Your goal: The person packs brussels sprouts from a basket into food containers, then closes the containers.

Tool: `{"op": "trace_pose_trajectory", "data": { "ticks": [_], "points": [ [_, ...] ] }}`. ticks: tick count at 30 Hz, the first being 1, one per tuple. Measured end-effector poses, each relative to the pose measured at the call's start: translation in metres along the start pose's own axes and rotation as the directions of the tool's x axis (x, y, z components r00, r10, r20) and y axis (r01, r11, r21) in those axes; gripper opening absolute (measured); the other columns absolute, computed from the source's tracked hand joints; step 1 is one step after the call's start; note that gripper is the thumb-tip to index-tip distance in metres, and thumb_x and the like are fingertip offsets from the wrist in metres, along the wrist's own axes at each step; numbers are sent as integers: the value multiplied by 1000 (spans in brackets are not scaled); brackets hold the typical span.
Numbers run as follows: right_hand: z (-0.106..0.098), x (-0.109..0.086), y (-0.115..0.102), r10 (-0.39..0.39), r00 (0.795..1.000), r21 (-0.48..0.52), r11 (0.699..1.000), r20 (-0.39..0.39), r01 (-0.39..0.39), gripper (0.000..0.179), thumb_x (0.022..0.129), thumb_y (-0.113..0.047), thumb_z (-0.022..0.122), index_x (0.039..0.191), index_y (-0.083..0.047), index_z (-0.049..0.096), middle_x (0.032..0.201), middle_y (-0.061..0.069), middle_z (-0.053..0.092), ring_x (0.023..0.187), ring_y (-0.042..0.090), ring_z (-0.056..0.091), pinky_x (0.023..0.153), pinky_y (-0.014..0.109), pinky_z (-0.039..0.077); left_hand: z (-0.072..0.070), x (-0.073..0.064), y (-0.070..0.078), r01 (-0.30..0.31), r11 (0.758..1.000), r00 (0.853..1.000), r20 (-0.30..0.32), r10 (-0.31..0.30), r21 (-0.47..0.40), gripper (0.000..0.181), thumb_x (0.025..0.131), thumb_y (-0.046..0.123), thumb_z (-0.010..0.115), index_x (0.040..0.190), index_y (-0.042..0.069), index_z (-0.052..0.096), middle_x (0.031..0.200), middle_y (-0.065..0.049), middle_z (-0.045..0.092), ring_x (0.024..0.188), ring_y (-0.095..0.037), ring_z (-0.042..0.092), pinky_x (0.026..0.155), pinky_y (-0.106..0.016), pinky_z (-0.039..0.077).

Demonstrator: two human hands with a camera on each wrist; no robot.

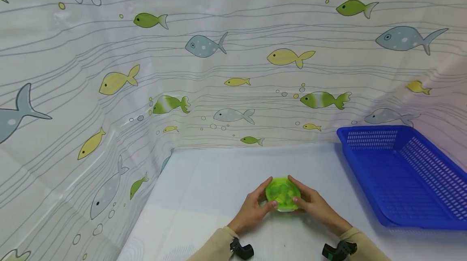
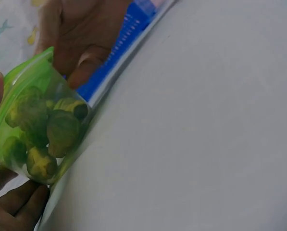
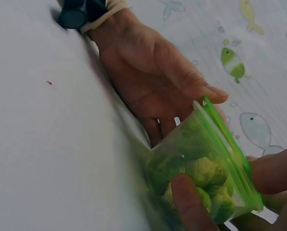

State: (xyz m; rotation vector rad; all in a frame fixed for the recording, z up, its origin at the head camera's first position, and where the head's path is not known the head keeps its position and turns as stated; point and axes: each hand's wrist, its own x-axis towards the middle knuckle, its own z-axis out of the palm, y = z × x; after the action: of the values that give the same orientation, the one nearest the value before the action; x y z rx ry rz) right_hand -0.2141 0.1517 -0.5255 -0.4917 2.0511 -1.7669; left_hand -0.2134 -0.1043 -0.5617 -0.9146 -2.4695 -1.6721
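A small clear plastic tub [image 2: 68, 130] with a bright green lid [image 1: 283, 193] stands on the white table, between both hands. Through its wall show several round green-yellow pieces [image 3: 208, 173] that look like Brussels sprouts. The lid sits on the tub's top. My left hand [image 1: 251, 209] holds the tub's left side, its thumb at the lid's near edge. On the opposite side my right hand [image 1: 316, 207] grips it, with fingertips on the wall and thumb by the lid, as the right wrist view shows. The tub's far side is partly hidden by fingers.
A blue plastic basket [image 1: 381, 196] with perforated sides stands to the right of the hands. Behind the white table [image 1: 204, 188] and along its left hangs a fish-patterned sheet [image 1: 204, 9]. A tiny dark speck [image 3: 49, 83] lies on the table.
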Motion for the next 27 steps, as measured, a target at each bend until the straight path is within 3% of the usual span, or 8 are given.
{"op": "trace_pose_trajectory", "data": {
  "ticks": [10,16,22,25,27],
  "points": [
    [-4,4,24,-30,998,58,998,49,27,74,113,-26,51,172,-17,7,177,24,-6,154,57,25,95,43,62,2,-1,1,33,998,999,-3,-33,-53,72,105,18,67,166,6,31,158,-19,54,128,-27,68,115,-31,48],
    [-4,9,29,-73,996,31,997,57,71,72,114,-26,49,172,-17,8,177,26,-1,148,55,36,92,40,63,0,0,0,13,1000,1000,-12,-13,-21,70,105,17,67,166,6,33,158,-19,54,127,-27,68,114,-32,50],
    [-8,14,32,-159,983,20,987,93,158,68,115,-20,46,172,-11,9,174,33,4,137,34,56,91,42,64,-2,2,-2,-27,1000,1000,-12,27,13,70,105,17,67,165,4,32,159,-21,52,129,-29,67,113,-35,51],
    [-10,16,32,-193,974,29,981,115,191,68,115,-18,45,171,-7,9,173,36,1,133,23,59,91,43,64,-2,3,-4,-40,999,999,-12,40,24,71,105,19,66,165,2,32,159,-21,52,129,-29,68,112,-35,52],
    [-10,17,31,-193,975,33,981,115,190,67,115,-18,45,171,-7,9,173,36,2,132,22,59,91,42,64,-3,4,-5,-40,999,999,-10,40,26,71,106,20,66,165,2,31,160,-21,51,130,-27,67,113,-35,52]
  ]
}}
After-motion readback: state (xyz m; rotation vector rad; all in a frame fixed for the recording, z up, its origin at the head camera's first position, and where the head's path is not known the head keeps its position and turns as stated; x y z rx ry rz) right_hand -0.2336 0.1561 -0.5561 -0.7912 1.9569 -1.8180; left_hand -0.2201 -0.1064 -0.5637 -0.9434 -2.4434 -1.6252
